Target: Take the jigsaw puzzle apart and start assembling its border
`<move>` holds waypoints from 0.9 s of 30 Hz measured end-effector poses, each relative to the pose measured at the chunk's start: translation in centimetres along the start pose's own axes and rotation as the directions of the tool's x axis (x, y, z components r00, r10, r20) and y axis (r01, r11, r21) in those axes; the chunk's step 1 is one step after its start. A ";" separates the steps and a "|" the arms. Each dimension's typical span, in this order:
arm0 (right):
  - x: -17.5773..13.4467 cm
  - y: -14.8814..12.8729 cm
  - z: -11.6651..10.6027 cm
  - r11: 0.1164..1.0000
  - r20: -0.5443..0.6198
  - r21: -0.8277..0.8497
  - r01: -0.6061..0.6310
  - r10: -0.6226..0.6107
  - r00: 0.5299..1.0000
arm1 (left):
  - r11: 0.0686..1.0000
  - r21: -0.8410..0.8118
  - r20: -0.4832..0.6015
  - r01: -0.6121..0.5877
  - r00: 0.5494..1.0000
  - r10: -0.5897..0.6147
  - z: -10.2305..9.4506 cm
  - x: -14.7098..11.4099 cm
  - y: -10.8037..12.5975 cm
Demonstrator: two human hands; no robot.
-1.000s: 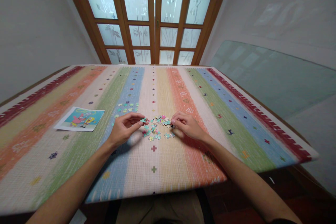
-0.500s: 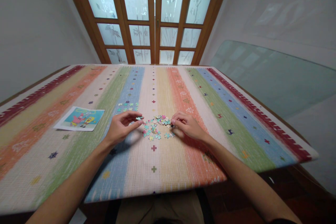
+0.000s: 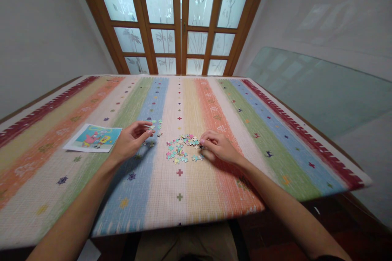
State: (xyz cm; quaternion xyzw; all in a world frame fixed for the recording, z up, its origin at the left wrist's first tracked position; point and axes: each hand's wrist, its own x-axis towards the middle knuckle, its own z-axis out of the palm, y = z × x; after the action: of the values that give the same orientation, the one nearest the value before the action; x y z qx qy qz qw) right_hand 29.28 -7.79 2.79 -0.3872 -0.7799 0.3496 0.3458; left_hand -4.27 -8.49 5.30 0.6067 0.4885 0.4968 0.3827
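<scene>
My left hand (image 3: 131, 140) is over the blue stripe, with thumb and forefinger closed on a small turquoise jigsaw piece (image 3: 152, 127). Just beyond its fingertips lies a group of turquoise jigsaw pieces (image 3: 159, 122), partly covered by the hand. A loose pile of jigsaw pieces (image 3: 191, 140) in turquoise, pink and yellow lies between the two hands, with more pieces spread in front of it. At the pile's right edge, my right hand (image 3: 219, 145) has its fingers pinched together on what looks like a dark jigsaw piece, mostly hidden by the fingers.
A printed cartoon picture (image 3: 97, 138) lies left of my left hand. The striped tablecloth (image 3: 196, 195) covers the table up to its near edge. Beyond the table stand wooden doors with glass panes (image 3: 180, 28), and a glass panel (image 3: 318, 85) leans at the right wall.
My left hand has moved left and slightly away from me, from the pile to the group of turquoise pieces, carrying a piece. My right hand has stayed at the pile.
</scene>
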 end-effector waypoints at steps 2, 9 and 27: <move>0.0 0.0 0.0 1.000 0.000 0.003 0.009 -0.009 1.000 | 1.000 0.011 0.041 0.000 0.999 0.000 0.1 0.0 -0.2; 0.0 -0.2 0.0 1.000 0.013 0.007 -0.008 0.008 1.000 | 0.987 0.151 0.133 -0.051 0.991 0.031 1.2 -0.4 0.1; 0.0 -0.2 -0.1 1.000 0.010 0.011 0.010 -0.010 1.000 | 0.867 0.386 0.275 -0.316 0.936 0.218 1.1 -0.2 -1.9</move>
State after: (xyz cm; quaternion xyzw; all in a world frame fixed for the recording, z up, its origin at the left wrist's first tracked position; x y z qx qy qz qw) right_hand 29.25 -7.84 2.98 -0.3795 -0.7817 0.3541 0.3457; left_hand -3.60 -8.18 3.21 0.7889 0.4495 0.3560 0.2209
